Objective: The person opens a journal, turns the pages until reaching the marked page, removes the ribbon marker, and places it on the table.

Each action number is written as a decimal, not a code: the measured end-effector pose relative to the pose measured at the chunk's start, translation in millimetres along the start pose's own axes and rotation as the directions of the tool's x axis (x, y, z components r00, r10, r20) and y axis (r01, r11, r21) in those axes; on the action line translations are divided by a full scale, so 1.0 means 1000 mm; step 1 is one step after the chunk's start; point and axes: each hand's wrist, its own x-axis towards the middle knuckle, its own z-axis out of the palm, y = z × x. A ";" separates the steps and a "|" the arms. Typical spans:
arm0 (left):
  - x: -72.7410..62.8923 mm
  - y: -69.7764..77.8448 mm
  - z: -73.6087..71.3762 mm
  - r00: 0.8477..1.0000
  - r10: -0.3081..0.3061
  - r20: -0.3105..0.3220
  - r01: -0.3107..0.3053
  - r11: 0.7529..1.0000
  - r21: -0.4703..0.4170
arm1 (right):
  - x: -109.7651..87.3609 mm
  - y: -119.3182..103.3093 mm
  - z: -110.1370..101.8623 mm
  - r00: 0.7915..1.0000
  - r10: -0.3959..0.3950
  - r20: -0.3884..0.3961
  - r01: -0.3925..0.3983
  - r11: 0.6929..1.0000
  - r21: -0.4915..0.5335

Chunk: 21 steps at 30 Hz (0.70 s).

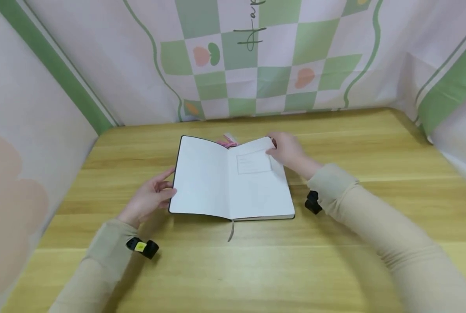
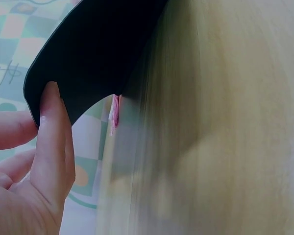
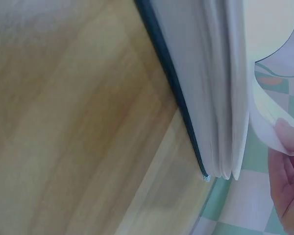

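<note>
An open notebook point(image 1: 201, 178) with a dark cover lies on the wooden table, its left side raised off the wood. My left hand point(image 1: 148, 196) grips the outer edge of the front cover point(image 2: 98, 54), thumb on the inner side and fingers behind it. At the upper right corner, my right hand point(image 1: 289, 152) pinches a page point(image 3: 267, 120) between thumb and fingers. That page curls away from the thick stack of pages point(image 3: 220, 98) in the right wrist view. A printed box point(image 1: 253, 163) shows on the right-hand page. A ribbon bookmark point(image 1: 231, 231) hangs below the spine.
Behind the notebook's top edge lies a pink tassel point(image 1: 228, 141). The wooden table point(image 1: 236, 269) extends around the notebook. A green-and-white checked curtain point(image 1: 276, 56) hangs along the far edge, with more printed cloth at both sides.
</note>
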 end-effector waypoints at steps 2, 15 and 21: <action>0.000 0.001 0.000 1.000 -0.003 -0.001 0.003 1.000 -0.002 | 0.000 0.000 -0.003 0.999 0.032 -0.026 -0.031 0.998 0.048; -0.001 -0.003 -0.002 1.000 0.006 -0.011 -0.006 1.000 -0.005 | -0.010 -0.004 -0.017 0.962 0.201 0.183 -0.271 0.683 0.679; -0.001 -0.002 -0.001 1.000 -0.002 -0.020 0.001 1.000 -0.002 | -0.027 -0.026 -0.015 0.944 0.134 0.302 -0.331 0.377 0.865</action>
